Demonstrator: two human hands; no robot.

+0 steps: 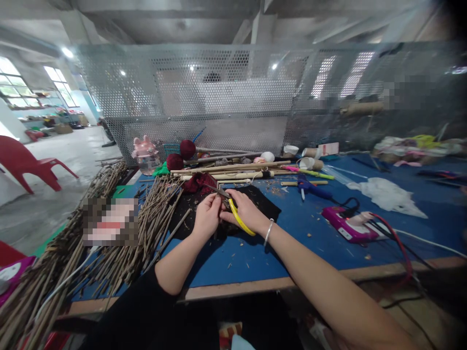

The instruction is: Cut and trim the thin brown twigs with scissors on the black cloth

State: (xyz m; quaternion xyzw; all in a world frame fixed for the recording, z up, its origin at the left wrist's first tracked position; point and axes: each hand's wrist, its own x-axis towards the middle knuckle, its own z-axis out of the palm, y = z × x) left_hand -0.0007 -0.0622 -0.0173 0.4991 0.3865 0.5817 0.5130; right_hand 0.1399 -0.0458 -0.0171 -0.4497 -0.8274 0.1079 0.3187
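My right hand (245,210) holds a pair of scissors (239,217) with yellow handles, blades pointing away to the upper left. Close beside it, my left hand (207,214) is closed with thumb and finger pinched near the blades; what it holds is too small and hidden to name. Both hands are above a black cloth (268,206) strewn with small bits. Dark red yarn (197,183) lies just beyond my left hand. A pile of thin cut twigs (146,218) spreads to the left.
Bamboo sticks (222,176), balls of red yarn (175,162) and a pink bottle (146,155) line the back, before a perforated metal screen (233,97). To the right are a blue glue gun (314,188), a purple power strip (348,226) with cables, and a white plastic bag (388,194).
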